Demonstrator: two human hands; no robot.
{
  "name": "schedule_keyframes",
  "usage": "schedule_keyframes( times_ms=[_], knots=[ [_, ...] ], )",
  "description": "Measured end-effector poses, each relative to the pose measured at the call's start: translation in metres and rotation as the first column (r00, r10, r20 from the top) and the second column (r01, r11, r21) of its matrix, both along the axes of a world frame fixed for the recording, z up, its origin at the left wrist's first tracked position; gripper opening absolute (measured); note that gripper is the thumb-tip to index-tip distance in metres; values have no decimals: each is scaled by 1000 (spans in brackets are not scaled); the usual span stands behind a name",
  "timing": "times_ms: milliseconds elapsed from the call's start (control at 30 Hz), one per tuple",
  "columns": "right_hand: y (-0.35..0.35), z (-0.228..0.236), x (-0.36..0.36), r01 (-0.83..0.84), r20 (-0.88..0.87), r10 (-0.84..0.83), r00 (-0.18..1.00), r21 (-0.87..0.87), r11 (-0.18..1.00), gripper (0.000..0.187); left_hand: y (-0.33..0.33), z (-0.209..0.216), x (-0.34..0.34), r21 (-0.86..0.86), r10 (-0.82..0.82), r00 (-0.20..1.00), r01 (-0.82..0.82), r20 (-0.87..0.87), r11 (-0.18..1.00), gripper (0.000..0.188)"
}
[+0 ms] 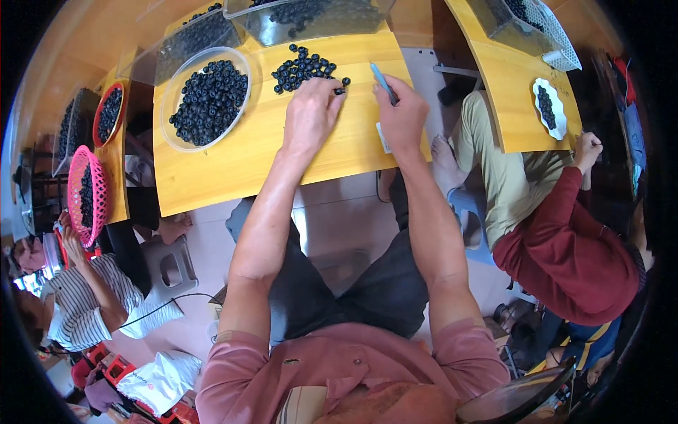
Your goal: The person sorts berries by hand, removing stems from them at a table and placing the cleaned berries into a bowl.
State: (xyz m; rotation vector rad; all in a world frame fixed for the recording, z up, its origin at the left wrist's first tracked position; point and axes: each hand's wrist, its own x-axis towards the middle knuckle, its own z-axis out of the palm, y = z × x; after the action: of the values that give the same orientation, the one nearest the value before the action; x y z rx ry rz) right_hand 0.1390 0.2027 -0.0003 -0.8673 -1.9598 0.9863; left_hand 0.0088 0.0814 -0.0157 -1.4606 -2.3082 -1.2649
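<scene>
My left hand (311,113) rests over the yellow table, its thumb and fingers pinched about a small dark round bead-like piece (340,91). Another such piece (346,81) lies just beyond the fingertips. My right hand (404,116) is closed around a slim light-blue pen-like tool (381,79), its tip pointing up and left, apart from the left hand. A loose pile of dark round pieces (304,67) spreads just beyond my left hand. To its left stands a round clear tub (248,88) full of the same pieces.
Clear bins (311,25) with more dark pieces stand along the table's far side. A small white label-like piece (383,138) lies by my right wrist. People sit at tables on both sides, near a pink basket (97,194), a red bowl (121,124) and a white scalloped dish (559,120).
</scene>
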Motion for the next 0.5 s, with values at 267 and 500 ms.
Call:
schedule_keyframes(
  times_ms=[267,500],
  knots=[
    [-11,-1,-7,-69,-11,69,998,18,997,19,-29,11,-7,93,-8,800,-59,600,994,22],
    [-25,-9,-16,-137,-9,139,990,87,987,19,-51,14,-9,203,-106,751,-38,651,978,21]
  ],
)
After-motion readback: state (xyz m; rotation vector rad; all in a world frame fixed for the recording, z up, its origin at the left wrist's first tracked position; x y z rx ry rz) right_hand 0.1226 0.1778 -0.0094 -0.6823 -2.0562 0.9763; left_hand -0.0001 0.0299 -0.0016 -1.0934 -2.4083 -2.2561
